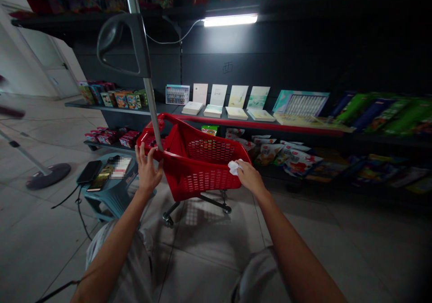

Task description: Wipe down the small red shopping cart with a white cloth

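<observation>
Though dim, likely cloth (235, 167) on basket (209, 181)

At 12 to 2 o'clock, a long dark metal shelf (111, 109) carries upright pale greeting cards (218, 95) above flat stacked booklets (236, 113), with colourful boxed sets at 11 o'clock. Below it, a lower dark shelf (101, 145) holds small red boxes (130, 139) and glossy printed packets (268, 154). At 10 o'clock, a low teal plastic stool (108, 190) bears a black phone (89, 171). The pale tiled floor (43, 231) carries a red plastic wheeled shopping basket (209, 172) at 12 o'clock and a round black stand base (48, 175) at 9 o'clock.
</observation>
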Tool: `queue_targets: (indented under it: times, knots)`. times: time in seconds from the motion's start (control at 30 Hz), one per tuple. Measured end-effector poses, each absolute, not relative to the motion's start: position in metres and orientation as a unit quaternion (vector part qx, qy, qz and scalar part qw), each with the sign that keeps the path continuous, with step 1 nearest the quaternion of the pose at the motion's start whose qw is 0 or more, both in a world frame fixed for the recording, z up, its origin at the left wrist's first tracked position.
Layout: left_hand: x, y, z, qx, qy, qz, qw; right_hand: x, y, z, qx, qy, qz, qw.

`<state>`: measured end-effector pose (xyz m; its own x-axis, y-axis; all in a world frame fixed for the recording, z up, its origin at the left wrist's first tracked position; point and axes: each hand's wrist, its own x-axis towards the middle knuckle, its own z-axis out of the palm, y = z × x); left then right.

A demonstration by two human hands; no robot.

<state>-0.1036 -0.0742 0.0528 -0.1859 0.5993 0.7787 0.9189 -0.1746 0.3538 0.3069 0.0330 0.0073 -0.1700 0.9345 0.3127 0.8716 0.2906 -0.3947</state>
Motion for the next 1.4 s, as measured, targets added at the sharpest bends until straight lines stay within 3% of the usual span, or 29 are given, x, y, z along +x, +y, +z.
queue_targets:
  times: [0.8, 1.1, 1.4]
  knots:
    - [-0.101, -0.072, 0.051, -0.602, -0.636, -0.45, 0.176, 0.125, -0.014, 0.052, -0.489, -0.804, 0.044, 0.336]
    - [-0.103, -0.074, 0.057, -0.58, -0.67, -0.431, 0.172, 0.133, 0.004, 0.041, -0.421, -0.837, 0.081, 0.341]
    - [-0.105, -0.078, 0.061, -0.59, -0.668, -0.421, 0.167, 0.212, 0.024, 0.024, -0.418, -0.853, 0.044, 0.308]
